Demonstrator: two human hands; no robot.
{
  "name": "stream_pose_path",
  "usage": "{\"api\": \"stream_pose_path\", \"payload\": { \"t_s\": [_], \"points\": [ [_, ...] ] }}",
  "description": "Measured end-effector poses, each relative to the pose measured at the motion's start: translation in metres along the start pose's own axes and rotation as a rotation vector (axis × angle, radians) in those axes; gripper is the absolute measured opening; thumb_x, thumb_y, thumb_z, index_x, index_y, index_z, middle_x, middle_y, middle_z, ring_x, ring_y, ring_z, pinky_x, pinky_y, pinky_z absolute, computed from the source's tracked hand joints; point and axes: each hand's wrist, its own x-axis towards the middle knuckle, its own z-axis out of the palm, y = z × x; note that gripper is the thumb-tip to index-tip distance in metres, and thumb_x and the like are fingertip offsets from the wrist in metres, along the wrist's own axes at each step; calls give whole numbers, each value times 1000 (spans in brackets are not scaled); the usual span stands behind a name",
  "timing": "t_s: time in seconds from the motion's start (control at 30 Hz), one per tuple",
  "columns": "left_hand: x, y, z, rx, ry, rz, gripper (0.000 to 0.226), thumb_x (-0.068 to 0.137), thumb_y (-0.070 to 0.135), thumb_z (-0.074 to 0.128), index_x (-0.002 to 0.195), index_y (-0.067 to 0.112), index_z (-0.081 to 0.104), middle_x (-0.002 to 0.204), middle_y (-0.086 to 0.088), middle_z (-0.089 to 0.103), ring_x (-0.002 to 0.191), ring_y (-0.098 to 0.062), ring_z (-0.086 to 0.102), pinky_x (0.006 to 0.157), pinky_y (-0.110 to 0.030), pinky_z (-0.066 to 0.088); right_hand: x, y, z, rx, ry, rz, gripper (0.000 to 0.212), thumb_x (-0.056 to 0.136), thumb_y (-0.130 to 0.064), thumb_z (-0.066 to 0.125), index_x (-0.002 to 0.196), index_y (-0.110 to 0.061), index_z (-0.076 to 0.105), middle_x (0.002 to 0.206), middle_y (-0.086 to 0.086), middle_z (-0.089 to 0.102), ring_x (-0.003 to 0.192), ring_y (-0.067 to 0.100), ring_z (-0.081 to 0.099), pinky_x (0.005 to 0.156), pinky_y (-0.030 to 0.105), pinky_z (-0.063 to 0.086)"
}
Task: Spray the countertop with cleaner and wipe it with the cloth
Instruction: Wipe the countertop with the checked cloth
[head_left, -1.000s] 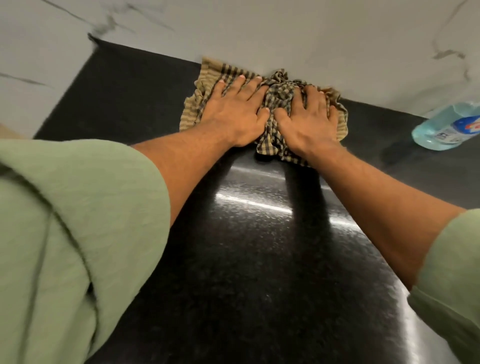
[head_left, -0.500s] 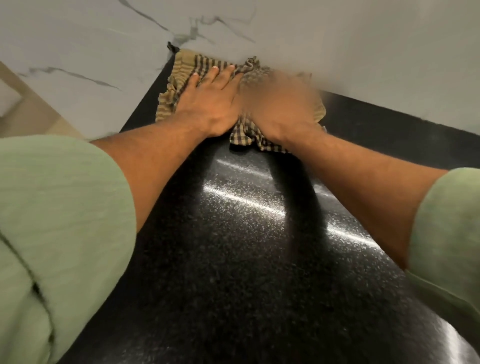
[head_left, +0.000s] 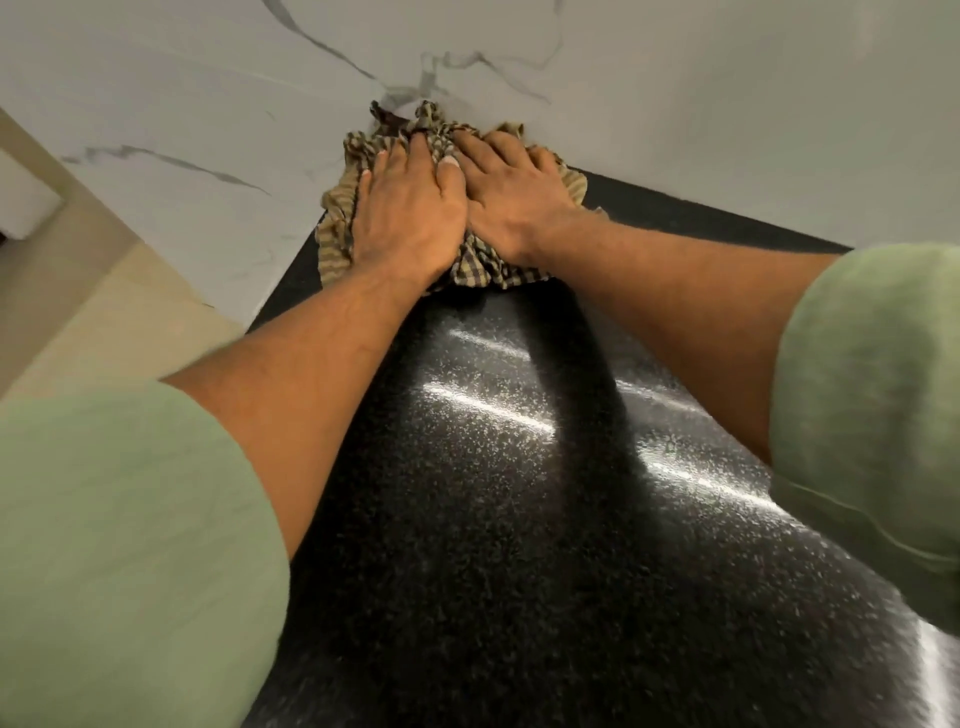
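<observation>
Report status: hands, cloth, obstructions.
Left hand and right hand flat on checked cloth. Cloth bunched in countertop corner against marble wall. Nothing obstructing.

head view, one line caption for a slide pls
Both hands, left hand and right hand, press a checked cloth flat into the far corner of a black speckled countertop.

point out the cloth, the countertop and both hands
cloth (head_left: 340, 228), head view, striped left edge beside the left hand
countertop (head_left: 519, 519), head view, bare speckled black surface
left hand (head_left: 408, 218), head view, back of hand
right hand (head_left: 511, 200), head view, back of hand
</observation>
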Motion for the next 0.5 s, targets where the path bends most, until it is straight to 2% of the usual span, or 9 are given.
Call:
{"api": "stream_pose_path", "payload": {
  "t_s": [0.17,0.3,0.37,0.5],
  "points": [
    [-21,-2,-5,-192,92,-97,65,109,43,22,164,12,11,172,-11,14,158,-22,12,129,-39,7,23,-21,-5,-64,-25,-59,66,104,-46,28,163,-22,11,172,-4,2,157,25,3,124,51,11],
    [-31,-4,-15,-371,114,-144,62,111,44,22,165,17,9,173,-5,8,159,-17,7,127,-36,2,35,-33,-10,-45,-30,-90,68,102,-51,27,162,-23,14,171,-5,5,155,25,6,119,51,17],
    [-33,-7,-21,-466,122,-161,60,111,42,23,165,18,12,173,-3,10,158,-16,9,126,-34,3,37,-37,-11,-31,-30,-100,69,100,-52,25,161,-25,16,171,-5,7,155,25,8,117,52,18],
    [-35,-8,-31,-534,72,-164,57,111,40,21,164,21,19,172,-1,18,158,-16,14,126,-39,4,32,-42,-10,-38,-52,-100,70,100,-53,25,163,-26,10,171,-5,3,157,24,3,120,54,12]
  ]
}}
